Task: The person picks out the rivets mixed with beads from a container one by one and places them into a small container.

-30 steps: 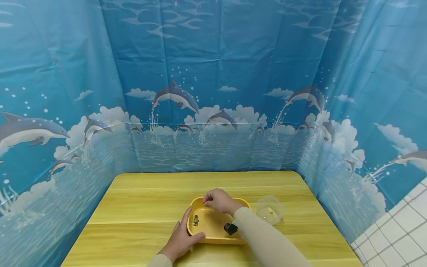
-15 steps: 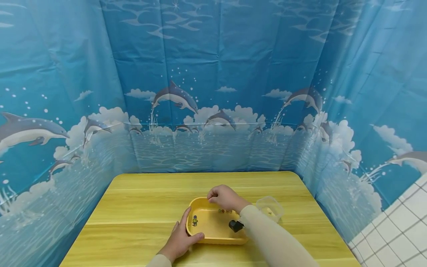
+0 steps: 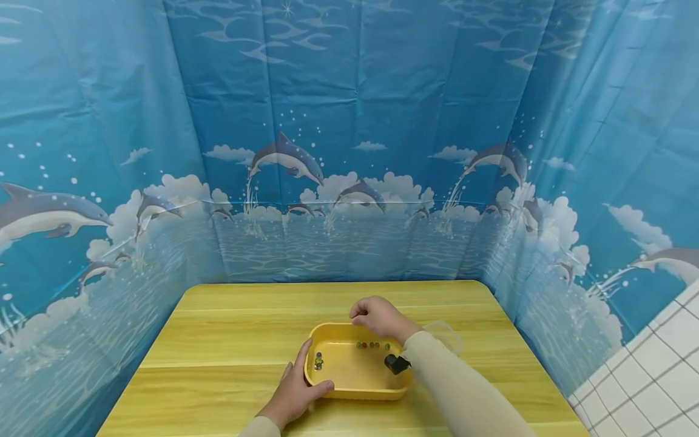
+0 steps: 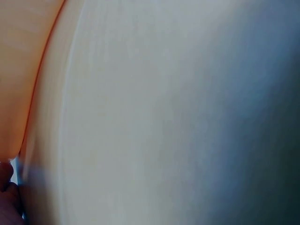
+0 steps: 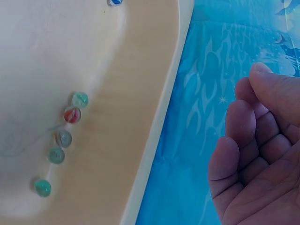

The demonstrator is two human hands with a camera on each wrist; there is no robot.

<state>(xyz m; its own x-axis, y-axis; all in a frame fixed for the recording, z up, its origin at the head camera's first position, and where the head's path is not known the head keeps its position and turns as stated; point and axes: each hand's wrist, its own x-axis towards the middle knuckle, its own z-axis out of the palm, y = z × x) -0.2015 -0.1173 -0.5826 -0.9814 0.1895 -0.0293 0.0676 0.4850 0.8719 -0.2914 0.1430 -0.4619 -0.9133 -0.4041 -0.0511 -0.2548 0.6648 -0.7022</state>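
Note:
A yellow plastic tray (image 3: 357, 393) stands on the table. My left hand (image 3: 295, 391) holds its near left corner, fingers along the left side and thumb at the front wall. The tray's orange-looking wall (image 4: 23, 70) fills the left edge of the left wrist view. Inside lie several glass marbles: a small cluster (image 3: 319, 362) at the left end and a row by the far wall, including a red-streaked marble (image 5: 72, 115) and a green one (image 5: 43, 188). My right hand (image 3: 379, 315) hovers above the far rim, fingers loosely curled, with nothing visible between them.
A clear plastic container (image 3: 446, 335) stands right of the tray, partly hidden behind the right forearm. The yellow wood-grain table (image 3: 235, 340) reaches back to a blue dolphin curtain (image 3: 349, 243). A black wrist camera (image 3: 396, 364) hangs over the tray's right part.
My right hand has risen out of the tray and moved right and away, beyond the far rim. The row of marbles by the far wall has come into sight. My left hand stays put.

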